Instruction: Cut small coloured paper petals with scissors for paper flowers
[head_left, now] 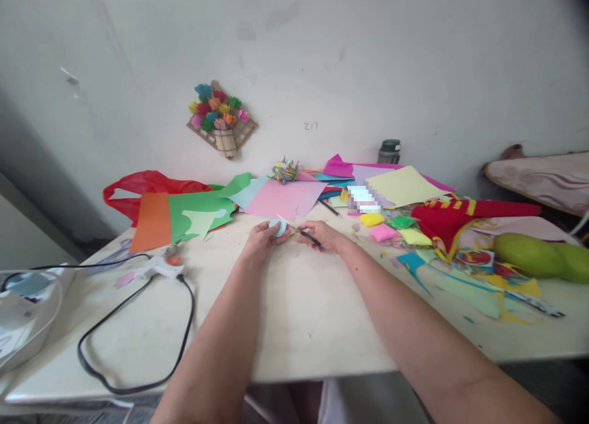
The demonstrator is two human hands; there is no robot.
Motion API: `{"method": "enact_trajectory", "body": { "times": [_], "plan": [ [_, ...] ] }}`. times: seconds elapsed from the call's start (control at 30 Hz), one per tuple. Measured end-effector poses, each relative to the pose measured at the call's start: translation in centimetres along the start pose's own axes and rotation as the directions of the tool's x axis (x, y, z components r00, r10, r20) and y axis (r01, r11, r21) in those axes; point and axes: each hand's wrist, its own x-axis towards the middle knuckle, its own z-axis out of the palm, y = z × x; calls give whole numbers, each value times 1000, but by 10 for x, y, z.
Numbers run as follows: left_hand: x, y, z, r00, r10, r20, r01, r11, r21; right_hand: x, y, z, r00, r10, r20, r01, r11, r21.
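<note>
pinching pale blue disc (277, 229) in left hand (260, 238)
gripping black-handled tool (311, 237) in right hand (323, 232), just right of disc, angled lengthwise near-right to far-left

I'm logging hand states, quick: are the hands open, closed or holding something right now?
Left hand: closed, holding a small light-blue piece.
Right hand: closed, holding a slim dark-handled tool.
</note>
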Motion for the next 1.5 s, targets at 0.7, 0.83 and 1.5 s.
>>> {"method": "enact_trajectory", "body": {
  "times": [0.7, 0.83, 1.5],
  "plan": [
    [-2, 2, 1, 1000, -14, 6, 14, 1000, -4, -2, -4, 4, 1000, 11, -26, -11, 1000, -23],
    [-3, 3, 2, 1000, -14, -2, 14, 1000, -4, 1, 1, 2, 1000, -13, -10, 13, 1000, -3],
    [2, -1, -3, 995, 15, 95, -13, 1000, -24, -5, -4, -13, 998, -5, -65, 7, 999, 32]
  ]
}}
